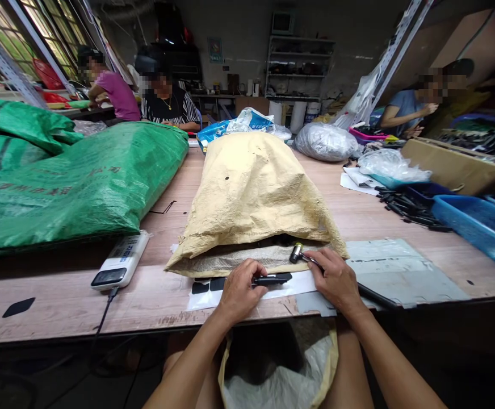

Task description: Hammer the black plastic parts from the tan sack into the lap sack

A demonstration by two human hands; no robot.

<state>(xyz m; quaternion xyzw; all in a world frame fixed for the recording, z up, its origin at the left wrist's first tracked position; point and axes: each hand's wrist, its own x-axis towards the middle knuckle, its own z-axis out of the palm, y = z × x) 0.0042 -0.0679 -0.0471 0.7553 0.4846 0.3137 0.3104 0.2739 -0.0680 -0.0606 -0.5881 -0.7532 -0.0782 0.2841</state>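
Observation:
My right hand (pixel 335 278) is closed around a small hammer (pixel 296 253). Its dark head has a yellow-green face, and its black handle runs under the hand to the lower right. Between the fingers of my left hand (pixel 242 288) is a slim black part (pixel 272 280), held level above a white sheet (pixel 247 301). Flat black pieces (pixel 200 287) lie on that sheet at the table's front edge. Just beyond both hands, a tan woven sack (pixel 251 193) lies with its mouth open towards me, its inside mostly dark.
A big green sack (pixel 103 176) and a white power bank (pixel 122 261) with a cable are on the left. To the right are a grey plate (pixel 396 267), black parts (pixel 413 207) and a blue tray (pixel 477 227). Another open sack (pixel 277 380) hangs below the edge. Several people sit farther back.

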